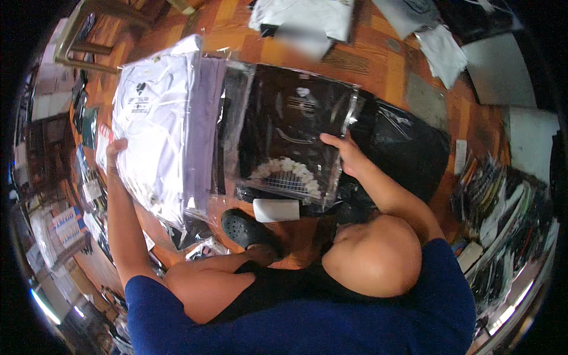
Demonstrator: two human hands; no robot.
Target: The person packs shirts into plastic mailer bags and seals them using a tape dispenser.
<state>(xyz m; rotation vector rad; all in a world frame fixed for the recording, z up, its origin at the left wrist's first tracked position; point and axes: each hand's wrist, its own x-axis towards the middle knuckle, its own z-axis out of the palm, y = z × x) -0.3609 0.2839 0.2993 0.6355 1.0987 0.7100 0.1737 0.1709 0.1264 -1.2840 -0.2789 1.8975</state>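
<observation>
My left hand [116, 148] grips the left edge of a white T-shirt in a clear plastic bag [153, 128], its thumb on top. Beside it lie a lavender garment in plastic [205, 133] and a dark one in plastic, partly hidden. On the right, my right hand [348, 151] holds the right edge of a black T-shirt in a clear bag [288, 115], printed with pale flowers above a grid. Beneath and to the right of that shirt spreads a large black plastic sheet or bag [404, 151]. What lies under the bagged shirts is hidden.
A small white item [276, 210] lies on the wood-patterned floor near my clog [245, 228]. More white garments [306, 13] lie ahead. A chair frame [84, 49] stands at the upper left. Stacked bagged goods [492, 199] line the right side, and packages [69, 226] the left.
</observation>
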